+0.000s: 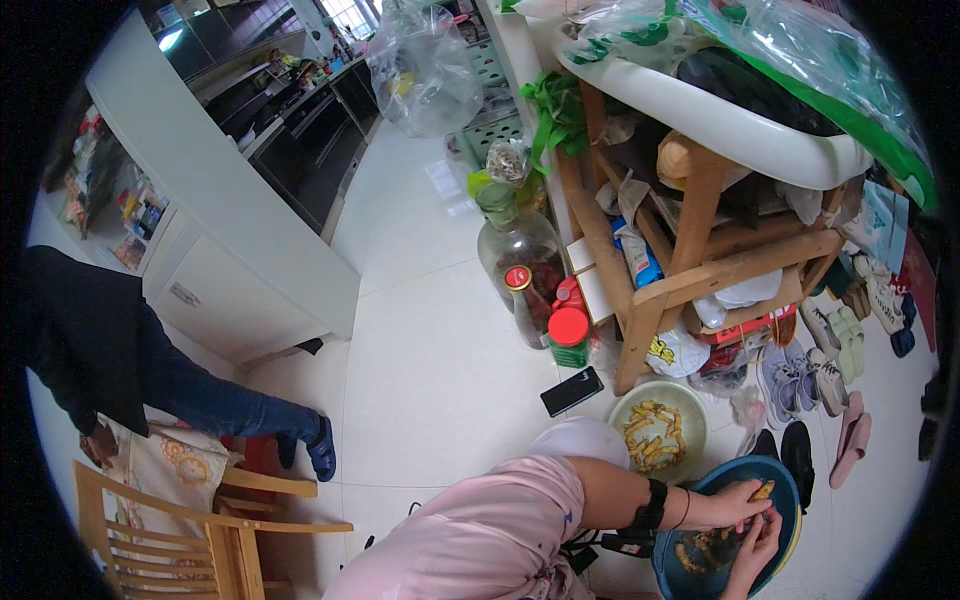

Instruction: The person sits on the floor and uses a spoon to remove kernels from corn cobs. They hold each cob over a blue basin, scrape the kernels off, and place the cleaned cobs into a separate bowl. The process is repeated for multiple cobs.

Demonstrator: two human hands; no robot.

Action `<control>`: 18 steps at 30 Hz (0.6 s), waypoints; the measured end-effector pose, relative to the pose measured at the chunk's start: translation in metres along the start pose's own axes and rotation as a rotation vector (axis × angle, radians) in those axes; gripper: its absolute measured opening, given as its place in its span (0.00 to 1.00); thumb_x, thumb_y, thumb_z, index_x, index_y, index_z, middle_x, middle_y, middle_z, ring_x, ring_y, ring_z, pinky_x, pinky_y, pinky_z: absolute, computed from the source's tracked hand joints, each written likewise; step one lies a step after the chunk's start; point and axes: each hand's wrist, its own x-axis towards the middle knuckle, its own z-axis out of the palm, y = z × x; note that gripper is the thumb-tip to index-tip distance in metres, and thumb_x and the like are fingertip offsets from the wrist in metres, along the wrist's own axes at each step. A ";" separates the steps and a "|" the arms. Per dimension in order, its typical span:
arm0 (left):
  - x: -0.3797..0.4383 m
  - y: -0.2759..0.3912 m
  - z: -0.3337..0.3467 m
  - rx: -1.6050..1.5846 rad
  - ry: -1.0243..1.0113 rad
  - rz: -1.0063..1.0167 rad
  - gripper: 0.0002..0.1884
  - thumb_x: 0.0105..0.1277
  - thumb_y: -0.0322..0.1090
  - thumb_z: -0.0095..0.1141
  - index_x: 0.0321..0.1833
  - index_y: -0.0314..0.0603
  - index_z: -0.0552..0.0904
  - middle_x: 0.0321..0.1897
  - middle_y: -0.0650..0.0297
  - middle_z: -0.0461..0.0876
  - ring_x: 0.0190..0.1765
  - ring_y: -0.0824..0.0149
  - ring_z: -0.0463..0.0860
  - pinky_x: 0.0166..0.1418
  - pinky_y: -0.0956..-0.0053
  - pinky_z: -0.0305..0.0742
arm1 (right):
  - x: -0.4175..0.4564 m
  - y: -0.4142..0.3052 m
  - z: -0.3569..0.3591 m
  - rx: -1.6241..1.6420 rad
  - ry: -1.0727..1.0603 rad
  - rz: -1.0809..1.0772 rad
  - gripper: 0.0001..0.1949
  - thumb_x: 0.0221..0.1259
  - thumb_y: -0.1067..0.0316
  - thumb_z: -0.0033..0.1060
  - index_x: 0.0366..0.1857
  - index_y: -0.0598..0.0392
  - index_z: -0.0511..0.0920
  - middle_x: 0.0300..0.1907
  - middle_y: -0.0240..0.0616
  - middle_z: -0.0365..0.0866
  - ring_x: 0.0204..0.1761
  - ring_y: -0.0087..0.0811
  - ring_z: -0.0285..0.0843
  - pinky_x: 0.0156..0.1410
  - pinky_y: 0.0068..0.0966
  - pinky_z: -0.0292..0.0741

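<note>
Over a blue plastic basin (667, 566), my left hand (731, 504) grips a knobbly yellow-brown root-like piece (763, 491). My right hand (756, 544) is just below it, fingertips bent in against the left fingers; whether it also pinches the piece is hard to tell. More brownish pieces (686, 559) lie in the basin under my hands, partly hidden. Beside the basin stands a pale green bowl (699, 420) holding many lighter yellow pieces (652, 439). A black strap (654, 504) circles my left forearm.
A phone (571, 391) lies on the tiles near the bowl. Beyond it stand a large glass jar (517, 240), a bottle (531, 311) and a red-lidded jar (568, 337), beside a wooden stand (637, 330). Shoes (795, 375) line the right. A person (202, 367) stands left, by a wooden chair (217, 525).
</note>
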 end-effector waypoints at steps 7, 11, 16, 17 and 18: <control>-0.001 -0.004 -0.005 -0.215 -0.075 -0.087 0.24 0.75 0.57 0.38 0.46 0.39 0.71 0.25 0.64 0.75 0.19 0.74 0.73 0.21 0.80 0.70 | -0.007 -0.006 0.004 -0.029 0.007 0.028 0.10 0.71 0.67 0.50 0.46 0.63 0.73 0.43 0.43 0.80 0.40 0.31 0.77 0.47 0.28 0.76; 0.001 -0.004 -0.002 -0.324 -0.114 -0.145 0.23 0.75 0.58 0.36 0.42 0.44 0.71 0.25 0.66 0.73 0.19 0.74 0.72 0.20 0.81 0.69 | -0.008 -0.024 0.001 -0.056 0.051 0.052 0.11 0.71 0.67 0.50 0.48 0.62 0.75 0.44 0.45 0.81 0.44 0.34 0.80 0.50 0.31 0.76; 0.000 0.010 -0.014 -0.512 -0.081 -0.256 0.22 0.74 0.57 0.42 0.45 0.43 0.75 0.28 0.66 0.75 0.19 0.75 0.71 0.20 0.80 0.66 | -0.005 -0.058 0.007 -0.058 0.073 0.142 0.09 0.71 0.68 0.48 0.49 0.56 0.76 0.39 0.44 0.83 0.33 0.30 0.85 0.36 0.25 0.80; -0.001 0.009 -0.020 -0.439 -0.122 -0.200 0.22 0.74 0.56 0.42 0.48 0.43 0.75 0.30 0.66 0.76 0.19 0.75 0.71 0.20 0.81 0.66 | -0.005 -0.061 0.008 -0.065 0.038 0.164 0.09 0.70 0.67 0.50 0.49 0.54 0.76 0.35 0.44 0.84 0.32 0.33 0.86 0.36 0.27 0.80; -0.002 0.016 -0.015 -0.455 -0.122 -0.208 0.23 0.75 0.56 0.42 0.52 0.42 0.75 0.32 0.65 0.77 0.20 0.76 0.71 0.20 0.81 0.65 | -0.004 -0.049 0.003 -0.177 0.036 0.100 0.09 0.69 0.66 0.51 0.49 0.52 0.76 0.33 0.47 0.84 0.32 0.42 0.86 0.36 0.32 0.79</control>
